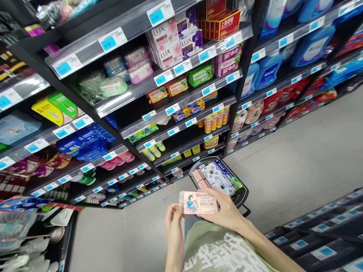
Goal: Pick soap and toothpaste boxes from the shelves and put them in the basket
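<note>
In front of my body I hold a pink packaged bar of soap (198, 202), its printed face turned up with a blue picture on the left part. My left hand (174, 226) pinches its left end. My right hand (225, 208) grips the right end, thumb along the top edge. Just beyond, on the floor, stands a black shopping basket (243, 196). Inside it lie pink packs (200, 178) on the left and white-and-blue boxes (217, 177) beside them.
Shelves ahead carry LUX soap boxes (167, 44), red boxes (223, 24), orange soap packs (177, 86) and yellow bottles (216, 119). Blue detergent bottles (270, 69) stand to the right. Hanging utensils (21, 262) line the left. Grey floor (297, 157) runs along the aisle; a dark rack (340, 220) edges the lower right.
</note>
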Action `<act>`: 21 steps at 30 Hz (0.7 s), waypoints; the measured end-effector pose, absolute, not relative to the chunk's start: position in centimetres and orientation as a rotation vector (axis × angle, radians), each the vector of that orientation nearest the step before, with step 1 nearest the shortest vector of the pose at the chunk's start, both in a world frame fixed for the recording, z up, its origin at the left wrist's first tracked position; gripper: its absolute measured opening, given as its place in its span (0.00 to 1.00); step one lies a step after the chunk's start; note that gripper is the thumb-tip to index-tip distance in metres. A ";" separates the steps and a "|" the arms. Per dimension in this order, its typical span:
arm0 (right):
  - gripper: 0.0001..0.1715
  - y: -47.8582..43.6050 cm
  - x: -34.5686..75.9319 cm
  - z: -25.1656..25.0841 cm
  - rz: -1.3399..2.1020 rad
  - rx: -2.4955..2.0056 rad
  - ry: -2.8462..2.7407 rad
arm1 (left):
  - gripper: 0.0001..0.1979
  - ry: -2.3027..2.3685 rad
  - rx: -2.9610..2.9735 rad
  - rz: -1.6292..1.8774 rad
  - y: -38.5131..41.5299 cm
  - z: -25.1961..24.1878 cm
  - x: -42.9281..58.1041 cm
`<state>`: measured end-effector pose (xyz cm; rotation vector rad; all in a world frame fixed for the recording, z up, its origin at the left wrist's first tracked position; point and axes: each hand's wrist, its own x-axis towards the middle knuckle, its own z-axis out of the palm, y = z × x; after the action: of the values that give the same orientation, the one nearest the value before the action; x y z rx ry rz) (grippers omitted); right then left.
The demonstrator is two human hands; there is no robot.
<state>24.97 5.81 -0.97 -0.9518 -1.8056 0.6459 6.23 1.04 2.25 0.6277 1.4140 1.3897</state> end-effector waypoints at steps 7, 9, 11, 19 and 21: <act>0.44 5.8 25.0 -1.2 0.663 -0.961 -1.812 | 0.22 1.385 0.648 1.315 1.1 2.4 6.4; 0.44 5.8 25.0 -1.3 0.674 -0.968 -1.804 | 0.23 1.378 0.655 1.315 1.3 2.4 6.4; 0.45 5.8 25.1 -1.4 0.703 -0.975 -1.788 | 0.24 1.375 0.664 1.318 1.4 2.3 6.4; 0.40 6.0 25.2 -1.4 0.751 -0.993 -1.752 | 0.24 1.352 0.649 1.373 1.4 2.4 6.7; 0.38 6.1 25.3 -1.5 0.772 -0.970 -1.732 | 0.24 1.348 0.648 1.368 1.3 2.5 6.8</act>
<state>25.25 6.06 -1.45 -0.9696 -1.7323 0.7721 6.81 1.31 2.48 0.6481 1.3482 1.3676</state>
